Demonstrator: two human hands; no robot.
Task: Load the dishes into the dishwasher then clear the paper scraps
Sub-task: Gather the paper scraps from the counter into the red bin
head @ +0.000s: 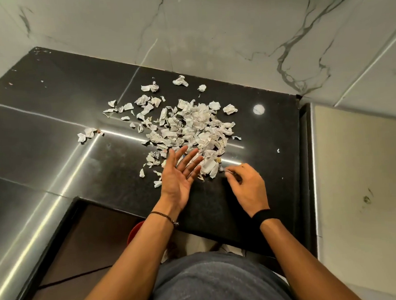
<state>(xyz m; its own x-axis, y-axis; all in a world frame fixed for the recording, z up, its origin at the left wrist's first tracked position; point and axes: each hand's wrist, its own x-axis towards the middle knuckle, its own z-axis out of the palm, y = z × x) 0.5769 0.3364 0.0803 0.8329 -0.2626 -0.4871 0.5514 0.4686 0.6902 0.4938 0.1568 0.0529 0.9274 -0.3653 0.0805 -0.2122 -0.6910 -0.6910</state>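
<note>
Counter (51,117), paper scraps (191,124) heaped near-to-far, left hand (177,176) splayed, right hand (245,188) curled, grip unclear

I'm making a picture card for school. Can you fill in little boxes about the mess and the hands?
surface: black stone countertop
mess: torn paper scraps, piled mid-counter, strays around
left hand: open, palm up, at the pile's near edge
right hand: fingers curled at the pile's edge; grip unclear
backdrop: white marble wall
</note>
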